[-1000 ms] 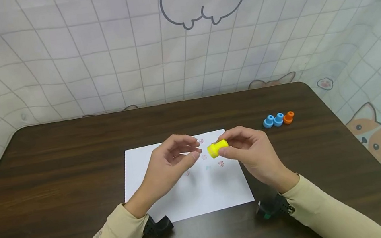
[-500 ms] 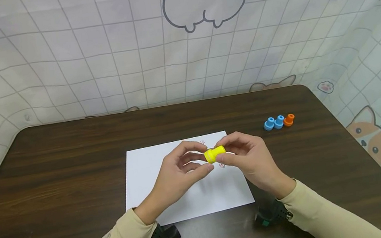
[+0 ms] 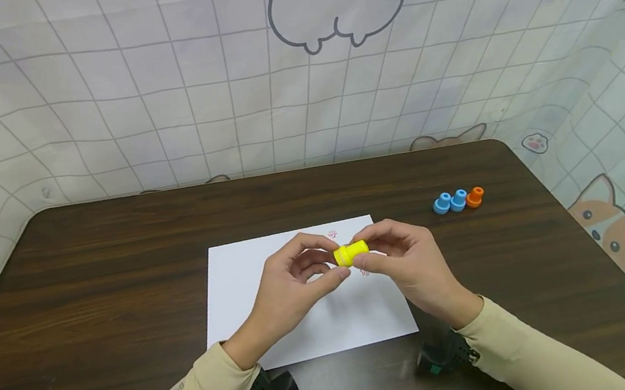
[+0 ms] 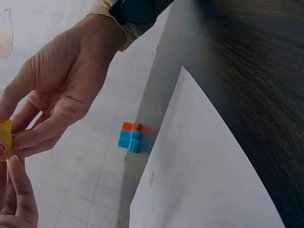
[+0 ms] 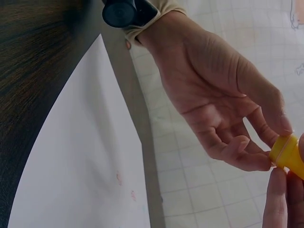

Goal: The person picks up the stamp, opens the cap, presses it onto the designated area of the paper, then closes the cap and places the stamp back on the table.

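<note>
A small yellow toy stamp point(image 3: 352, 253) is held sideways above the white paper point(image 3: 308, 335). My right hand point(image 3: 418, 267) pinches its narrow end between thumb and fingers. From the other side my left hand point(image 3: 295, 284) has its thumb and fingertips on the wide end, pinching it. The right wrist view shows the left thumb point(image 5: 278, 116) against the wide yellow ring. In the left wrist view, the stamp's end face point(image 4: 2, 149) is pale with a red mark. Small red prints point(image 3: 333, 235) mark the paper, partly hidden behind the hands.
Two blue stamps point(image 3: 450, 202) and an orange stamp point(image 3: 475, 197) stand in a row on the dark wooden table point(image 3: 109, 283), right of the paper. A white gridded curtain point(image 3: 157, 110) with dog drawings hangs behind the table.
My left hand has come right and reached the stamp, its fingers now at the wide end. My right hand has shifted slightly left. Over the last half second little has moved.
</note>
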A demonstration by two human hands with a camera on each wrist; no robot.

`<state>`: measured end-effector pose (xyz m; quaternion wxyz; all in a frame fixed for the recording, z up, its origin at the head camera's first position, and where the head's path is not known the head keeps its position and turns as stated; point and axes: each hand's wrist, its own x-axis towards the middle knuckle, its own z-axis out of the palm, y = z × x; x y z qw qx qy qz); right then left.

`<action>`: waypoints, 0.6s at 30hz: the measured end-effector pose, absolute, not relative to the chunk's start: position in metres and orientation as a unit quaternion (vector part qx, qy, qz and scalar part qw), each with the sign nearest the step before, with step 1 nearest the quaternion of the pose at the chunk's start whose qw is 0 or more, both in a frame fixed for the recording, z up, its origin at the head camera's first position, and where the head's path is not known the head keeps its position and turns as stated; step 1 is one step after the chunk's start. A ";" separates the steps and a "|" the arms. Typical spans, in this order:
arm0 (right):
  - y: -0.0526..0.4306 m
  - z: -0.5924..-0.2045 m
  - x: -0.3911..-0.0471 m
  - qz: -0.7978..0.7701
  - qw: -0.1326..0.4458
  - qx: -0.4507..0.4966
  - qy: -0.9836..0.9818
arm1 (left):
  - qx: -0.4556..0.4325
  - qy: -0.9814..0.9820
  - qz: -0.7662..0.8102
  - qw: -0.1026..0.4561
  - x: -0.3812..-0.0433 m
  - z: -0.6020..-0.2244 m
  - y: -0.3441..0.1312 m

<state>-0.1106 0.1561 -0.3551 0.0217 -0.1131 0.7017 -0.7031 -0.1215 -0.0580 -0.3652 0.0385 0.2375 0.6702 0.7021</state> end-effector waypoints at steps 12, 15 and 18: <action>0.157 -0.356 -0.111 -0.710 0.027 -0.113 0.695 | 0.231 0.675 0.700 0.034 -0.120 -0.365 -0.058; 0.157 -0.356 -0.110 -0.707 0.026 -0.115 0.697 | 0.229 0.676 0.699 0.033 -0.120 -0.365 -0.058; 0.157 -0.356 -0.110 -0.706 0.026 -0.118 0.698 | 0.231 0.675 0.700 0.032 -0.120 -0.365 -0.058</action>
